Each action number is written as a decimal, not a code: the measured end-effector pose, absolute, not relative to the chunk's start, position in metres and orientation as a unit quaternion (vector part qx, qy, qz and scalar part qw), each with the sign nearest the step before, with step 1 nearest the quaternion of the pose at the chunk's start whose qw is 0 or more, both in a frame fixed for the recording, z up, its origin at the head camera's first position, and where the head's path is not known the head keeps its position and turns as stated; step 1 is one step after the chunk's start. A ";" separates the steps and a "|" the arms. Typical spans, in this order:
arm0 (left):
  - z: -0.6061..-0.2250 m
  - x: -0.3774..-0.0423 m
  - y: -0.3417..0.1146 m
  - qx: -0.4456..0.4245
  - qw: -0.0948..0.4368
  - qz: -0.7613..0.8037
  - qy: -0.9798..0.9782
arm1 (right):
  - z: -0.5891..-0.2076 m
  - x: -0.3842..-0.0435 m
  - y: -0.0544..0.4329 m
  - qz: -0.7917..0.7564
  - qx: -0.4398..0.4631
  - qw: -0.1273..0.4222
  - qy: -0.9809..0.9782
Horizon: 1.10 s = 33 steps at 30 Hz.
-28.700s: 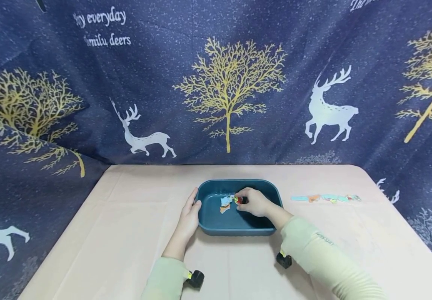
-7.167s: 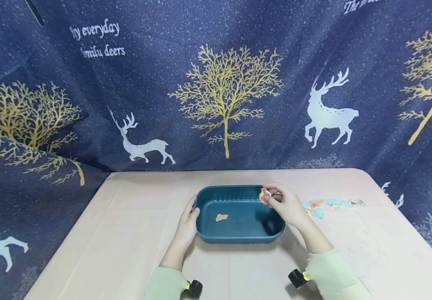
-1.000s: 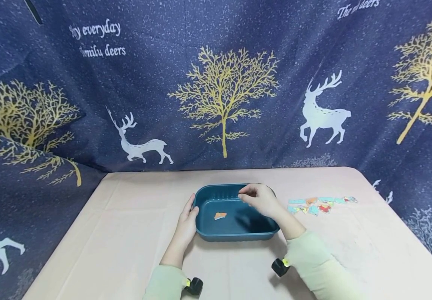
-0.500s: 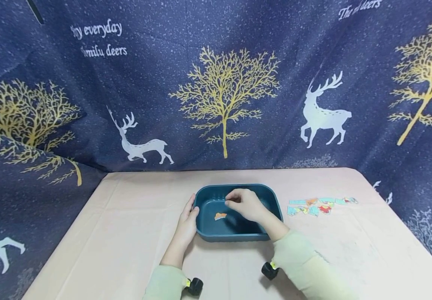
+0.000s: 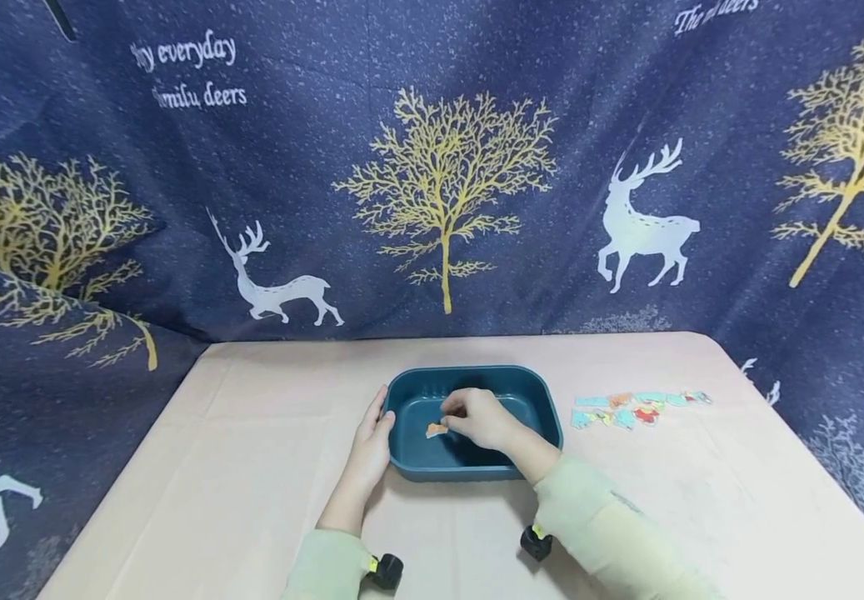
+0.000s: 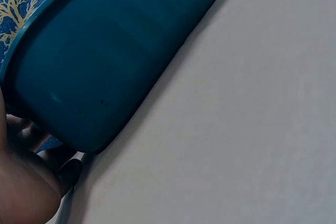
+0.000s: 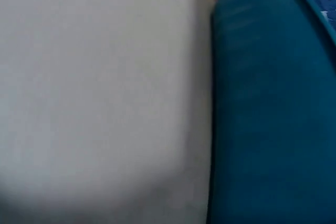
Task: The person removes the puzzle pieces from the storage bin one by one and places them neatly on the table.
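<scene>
A teal rectangular plastic basin [image 5: 469, 474] stands on the table. My left hand [image 5: 367, 450] grips its left end, the thumb at the rim and the fingers along the outer wall; in the left wrist view, fingers [image 6: 58, 156] curl by the basin's corner. On the basin floor lies one small flat orange-and-white piece with ragged edges [image 5: 435, 431]. My right hand [image 5: 486, 419] reaches over the front wall, thumb and forefinger a little apart at the piece's right end. Whether they touch it is hard to tell. The right wrist view shows mainly the basin's outer wall [image 7: 273, 103].
Right of the basin, several irregular printed pieces [image 5: 624, 419] in light blue, orange, yellow and red lie in two rows, edge to edge. A pale cloth covers the table [image 5: 252, 467]. Behind it hangs a dark blue curtain [image 5: 394, 200] with deer and trees.
Earlier several pieces lay in the basin and one row on the table; a second row, including the red piece, now lies there. Just now my right hand moved left and down to the orange piece.
</scene>
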State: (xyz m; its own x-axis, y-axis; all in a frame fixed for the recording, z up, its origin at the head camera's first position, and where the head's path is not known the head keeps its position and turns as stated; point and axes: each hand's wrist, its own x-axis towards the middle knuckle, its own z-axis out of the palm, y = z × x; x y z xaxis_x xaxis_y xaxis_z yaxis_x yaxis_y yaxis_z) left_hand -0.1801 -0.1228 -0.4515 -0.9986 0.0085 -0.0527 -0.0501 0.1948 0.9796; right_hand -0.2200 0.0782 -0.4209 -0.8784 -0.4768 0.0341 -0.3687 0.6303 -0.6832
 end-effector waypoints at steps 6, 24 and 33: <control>-0.451 -0.180 -0.124 -0.009 0.025 0.631 0.775 | -0.424 -0.221 0.074 -0.287 -0.249 0.082 0.921; -0.453 -0.181 -0.124 -0.004 0.023 0.631 0.775 | -0.429 -0.217 0.070 -0.219 -0.257 0.071 0.939; -0.446 -0.178 -0.122 -0.008 0.024 0.634 0.773 | -0.427 -0.218 0.074 -0.284 -0.259 0.093 0.918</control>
State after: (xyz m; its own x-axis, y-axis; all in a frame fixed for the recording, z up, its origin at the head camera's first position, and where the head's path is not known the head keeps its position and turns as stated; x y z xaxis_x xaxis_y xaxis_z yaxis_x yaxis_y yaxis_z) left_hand -0.1782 -0.1222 -0.4464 -0.9987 0.0174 -0.0479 -0.0435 0.1964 0.9796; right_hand -0.2180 0.0737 -0.4265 -0.8481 -0.5293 -0.0239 -0.4235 0.7043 -0.5698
